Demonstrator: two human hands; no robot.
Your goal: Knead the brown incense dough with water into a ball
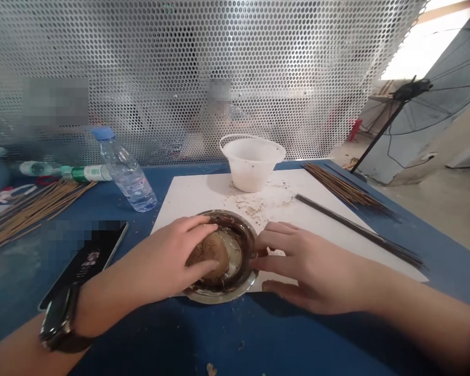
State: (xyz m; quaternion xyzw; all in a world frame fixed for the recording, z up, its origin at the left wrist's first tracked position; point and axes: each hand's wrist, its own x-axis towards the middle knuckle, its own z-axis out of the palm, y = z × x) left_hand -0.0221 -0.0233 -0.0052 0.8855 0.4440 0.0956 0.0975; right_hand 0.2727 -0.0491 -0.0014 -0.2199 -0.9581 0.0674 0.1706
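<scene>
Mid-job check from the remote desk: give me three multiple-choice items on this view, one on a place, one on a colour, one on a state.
1. Where is the brown lump?
A) In the metal bowl
B) On the white board
C) In the white tub

2. What colour is the water bottle's cap?
A) Red
B) Green
C) Blue

3. How is the right hand placed?
A) Holding the water bottle
B) At the bowl's rim, off the lump
C) Pressing the lump

1 A: the left hand covers it inside the bowl.
2 C: the cap shows blue.
3 B: its fingers reach the rim.
</scene>
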